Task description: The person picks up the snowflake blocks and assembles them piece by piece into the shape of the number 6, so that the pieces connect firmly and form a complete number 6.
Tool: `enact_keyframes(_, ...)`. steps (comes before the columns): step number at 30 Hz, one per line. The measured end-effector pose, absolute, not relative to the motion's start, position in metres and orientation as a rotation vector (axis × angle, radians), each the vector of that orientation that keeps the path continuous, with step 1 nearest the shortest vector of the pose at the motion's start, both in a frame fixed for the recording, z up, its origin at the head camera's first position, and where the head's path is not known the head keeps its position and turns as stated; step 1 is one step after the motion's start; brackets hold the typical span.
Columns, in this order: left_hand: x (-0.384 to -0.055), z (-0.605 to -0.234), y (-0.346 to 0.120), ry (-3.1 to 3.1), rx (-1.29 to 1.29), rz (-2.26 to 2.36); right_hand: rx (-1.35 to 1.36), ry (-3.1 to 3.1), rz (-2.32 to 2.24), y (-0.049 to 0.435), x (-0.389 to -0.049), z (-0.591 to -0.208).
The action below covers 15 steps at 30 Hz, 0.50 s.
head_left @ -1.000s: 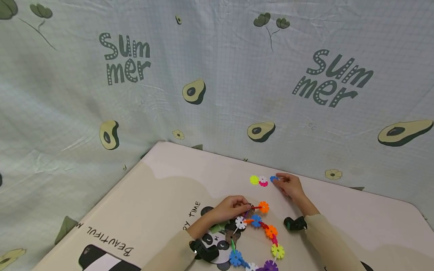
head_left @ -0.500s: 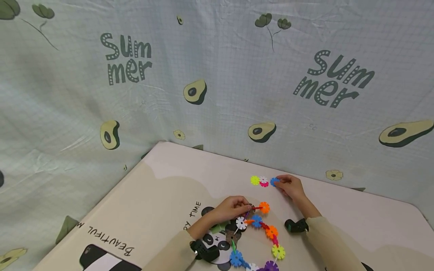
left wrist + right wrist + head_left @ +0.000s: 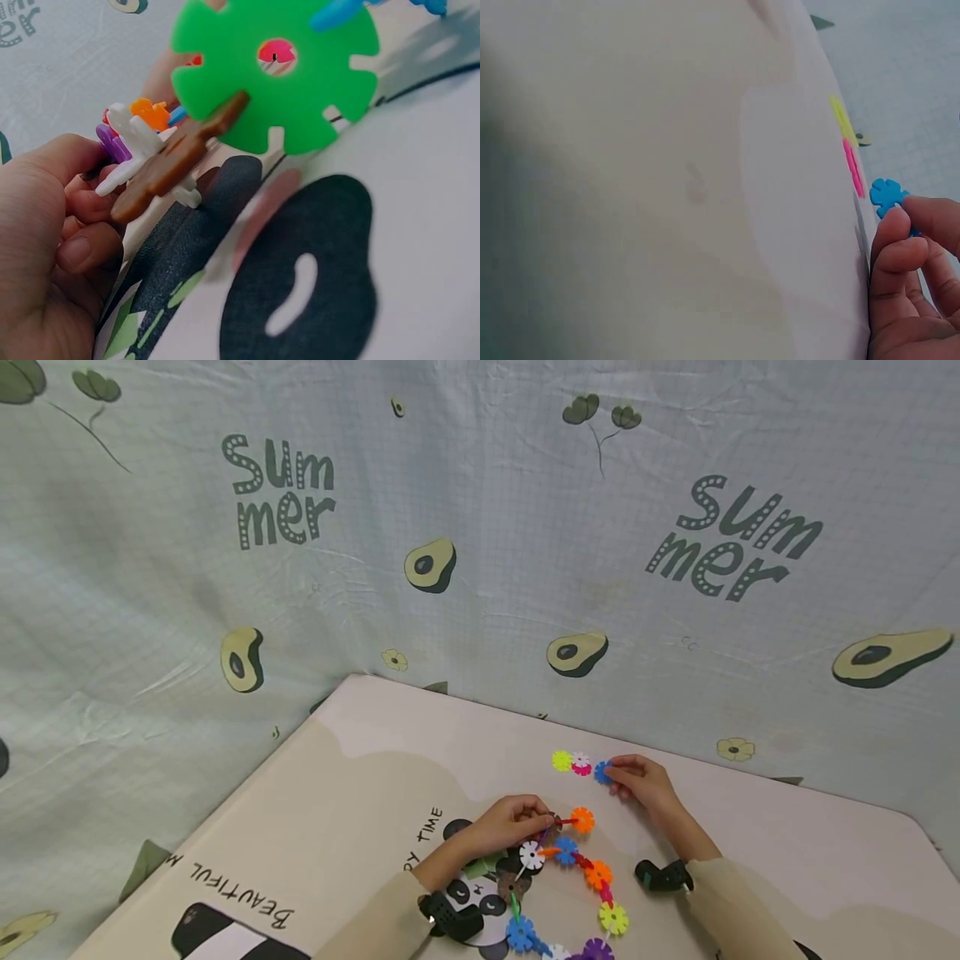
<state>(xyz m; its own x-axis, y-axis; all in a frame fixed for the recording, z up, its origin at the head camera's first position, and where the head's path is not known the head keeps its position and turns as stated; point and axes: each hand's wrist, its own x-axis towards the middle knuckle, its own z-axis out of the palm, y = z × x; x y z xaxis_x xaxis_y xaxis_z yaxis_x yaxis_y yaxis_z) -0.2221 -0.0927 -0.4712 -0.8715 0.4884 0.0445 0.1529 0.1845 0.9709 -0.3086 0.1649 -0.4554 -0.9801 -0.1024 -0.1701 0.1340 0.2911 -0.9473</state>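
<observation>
Between thumb and fingers, my right hand (image 3: 647, 783) pinches a blue notched plastic disc (image 3: 886, 194), held near the back of the table. A chain of interlocking notched discs in many colours curves in a ring at the front, with a yellow disc (image 3: 613, 918) on its right side. My left hand (image 3: 512, 821) grips the chain near its end, at a dark disc beside the orange end disc (image 3: 582, 819). In the left wrist view, a green disc (image 3: 315, 97) and a brown disc (image 3: 169, 161) of the chain stand close to the left fingers.
Left of the blue disc lie a loose yellow-green disc (image 3: 562, 761), a white disc (image 3: 581, 759) and a pink disc (image 3: 581, 770). The table cover (image 3: 375, 743) bears panda prints and lettering. A patterned curtain (image 3: 480, 568) hangs behind the table's back edge.
My right hand has drawn the blue disc slightly toward the front, away from the loose discs. The left hand stays on the chain.
</observation>
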Motion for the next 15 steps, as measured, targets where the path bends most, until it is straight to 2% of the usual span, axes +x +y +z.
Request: enact_keyframes(15,-0.222,-0.474,-0.093,2.195,0.609,1.759,-0.07,2.184,-1.818,0.17,-0.284,-0.455)
